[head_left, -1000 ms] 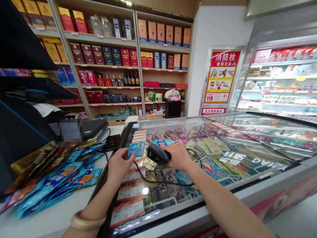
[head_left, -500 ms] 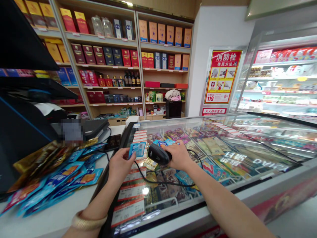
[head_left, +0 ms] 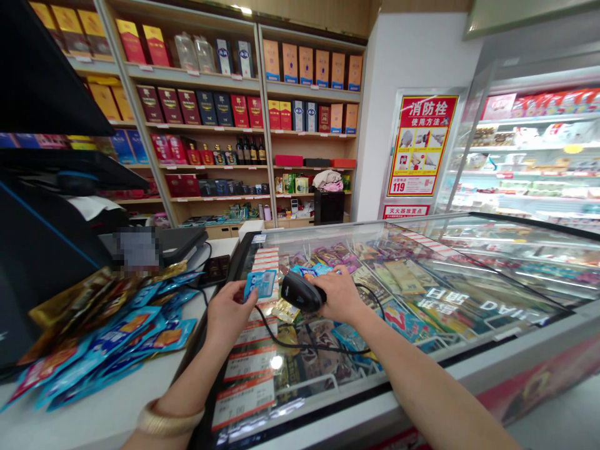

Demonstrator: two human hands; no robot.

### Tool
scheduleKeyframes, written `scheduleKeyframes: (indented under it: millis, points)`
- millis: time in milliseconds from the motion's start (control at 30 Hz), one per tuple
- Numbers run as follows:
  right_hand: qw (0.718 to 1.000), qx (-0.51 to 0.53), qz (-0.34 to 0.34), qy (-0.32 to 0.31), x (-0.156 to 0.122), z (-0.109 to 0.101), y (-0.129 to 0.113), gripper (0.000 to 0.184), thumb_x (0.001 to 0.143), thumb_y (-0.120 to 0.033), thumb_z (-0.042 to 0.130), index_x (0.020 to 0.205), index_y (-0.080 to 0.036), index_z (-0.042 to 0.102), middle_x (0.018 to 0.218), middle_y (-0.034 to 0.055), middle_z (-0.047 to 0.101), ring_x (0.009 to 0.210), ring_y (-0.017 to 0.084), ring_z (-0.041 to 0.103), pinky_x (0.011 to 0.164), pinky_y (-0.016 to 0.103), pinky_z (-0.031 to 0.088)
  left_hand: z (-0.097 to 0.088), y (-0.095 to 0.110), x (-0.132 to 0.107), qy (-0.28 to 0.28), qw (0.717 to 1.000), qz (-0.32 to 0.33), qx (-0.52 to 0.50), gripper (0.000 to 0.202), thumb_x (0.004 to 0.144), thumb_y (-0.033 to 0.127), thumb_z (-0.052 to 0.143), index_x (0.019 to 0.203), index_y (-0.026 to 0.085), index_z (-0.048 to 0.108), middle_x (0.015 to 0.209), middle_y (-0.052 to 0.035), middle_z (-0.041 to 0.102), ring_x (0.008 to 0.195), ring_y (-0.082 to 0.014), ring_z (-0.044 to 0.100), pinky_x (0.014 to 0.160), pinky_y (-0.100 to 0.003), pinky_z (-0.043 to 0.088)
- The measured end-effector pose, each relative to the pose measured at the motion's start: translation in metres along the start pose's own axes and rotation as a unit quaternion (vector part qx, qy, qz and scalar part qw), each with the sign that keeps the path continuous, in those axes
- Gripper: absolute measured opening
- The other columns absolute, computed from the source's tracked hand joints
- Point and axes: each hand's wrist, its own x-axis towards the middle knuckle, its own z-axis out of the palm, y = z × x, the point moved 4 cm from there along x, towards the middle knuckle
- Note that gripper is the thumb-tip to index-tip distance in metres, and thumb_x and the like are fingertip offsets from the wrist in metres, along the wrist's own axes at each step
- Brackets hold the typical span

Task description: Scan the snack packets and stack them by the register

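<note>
The packet is above the left side of the freezer, pinched by one edge between the thumb and fingers of the left hand, seemingly to keep its printed panel uncovered for the scanner. Also over the freezer, the right hand is curled round the scanner's grip, its nose angled packetward, presumably for a reading, its cable looping across the glass. Left of the freezer, a counter bears piled pouches; behind it rise shelves and a poster.
</note>
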Motion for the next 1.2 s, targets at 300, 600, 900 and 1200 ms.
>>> scheduleKeyframes:
  millis: [300,600,900,1200]
  points:
    - [0.988,-0.012,0.147,0.055,-0.004,-0.019,0.048,0.024,0.072,-0.028,0.061,0.094,-0.024,0.068,0.093,0.0051,0.074,0.091,0.023,0.064,0.084,0.035,0.028,0.003,0.001,0.004,-0.008,0.999,-0.040,-0.015,0.031,0.072,0.044,0.055,0.082,0.019,0.069,0.066,-0.0009,0.067,0.059,-0.0170,0.058,0.060,-0.027,0.044]
    - [0.933,-0.092,0.343,0.056,-0.022,-0.028,0.106,0.031,0.081,-0.044,0.056,0.102,-0.025,0.070,0.087,0.0088,0.073,0.094,0.028,0.065,0.081,0.036,0.035,0.057,0.040,0.014,-0.080,0.988,-0.055,-0.119,0.020,0.074,0.029,0.059,0.087,0.019,0.069,0.082,-0.0023,0.074,0.066,-0.0174,0.066,0.064,-0.028,0.051]
    - [0.930,-0.090,0.351,0.065,-0.023,-0.026,0.107,0.029,0.078,-0.040,0.059,0.102,-0.026,0.069,0.088,0.0080,0.074,0.091,0.028,0.067,0.082,0.037,0.037,0.109,0.045,0.014,-0.074,0.987,-0.074,-0.120,0.029,0.078,0.023,0.062,0.105,0.017,0.066,0.097,-0.0106,0.073,0.078,-0.0199,0.071,0.071,-0.031,0.054]
    - [0.930,-0.085,0.354,0.053,-0.022,-0.024,0.102,0.032,0.080,-0.046,0.058,0.104,-0.027,0.069,0.087,0.0081,0.074,0.090,0.028,0.067,0.082,0.038,0.037,0.099,0.055,-0.003,-0.046,0.993,0.086,-0.068,0.038,0.076,0.019,0.061,0.114,0.016,0.066,0.128,-0.0166,0.058,0.121,-0.0282,0.055,0.104,-0.043,0.045]
